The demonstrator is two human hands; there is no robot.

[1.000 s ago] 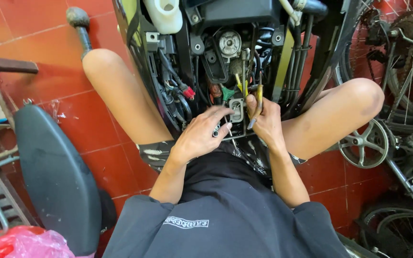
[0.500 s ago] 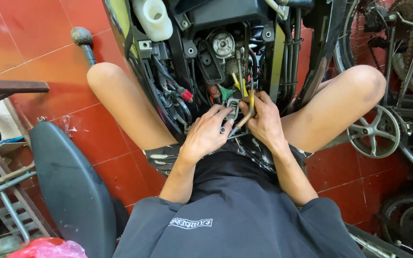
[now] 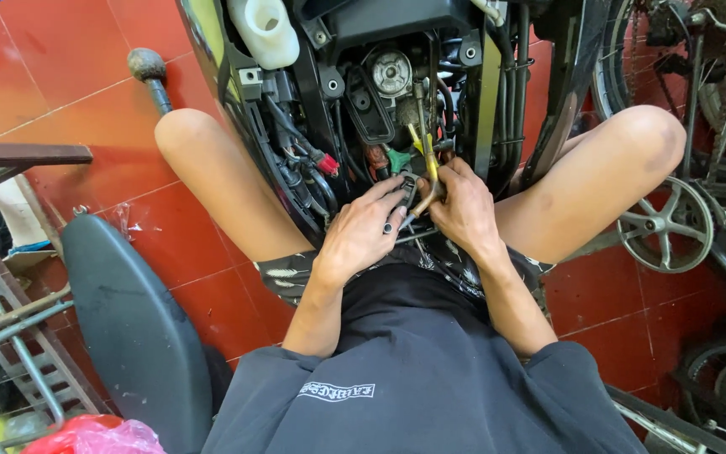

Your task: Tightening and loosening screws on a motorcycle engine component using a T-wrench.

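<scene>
I sit on a red tiled floor with my knees spread around the open underside of a scooter (image 3: 380,76). My right hand (image 3: 464,206) grips a yellow-handled tool (image 3: 426,164) whose tip points up into the wiring. My left hand (image 3: 363,231) pinches a small grey metal part (image 3: 401,202) with thin cables just below that tool. Both hands touch at the centre. A green connector (image 3: 398,157) and a red connector (image 3: 328,164) sit among black hoses above my fingers.
A white plastic reservoir (image 3: 264,29) is mounted top left in the scooter. A black scooter seat (image 3: 132,328) lies at my left, beside a metal rack (image 3: 2,336). Bicycle wheels and a crank (image 3: 670,223) stand at my right. A red bag (image 3: 94,437) lies bottom left.
The view has shifted so the scooter and hands sit lower and closer. My hands stay together on the small part and tool, with only slight finger movement.
</scene>
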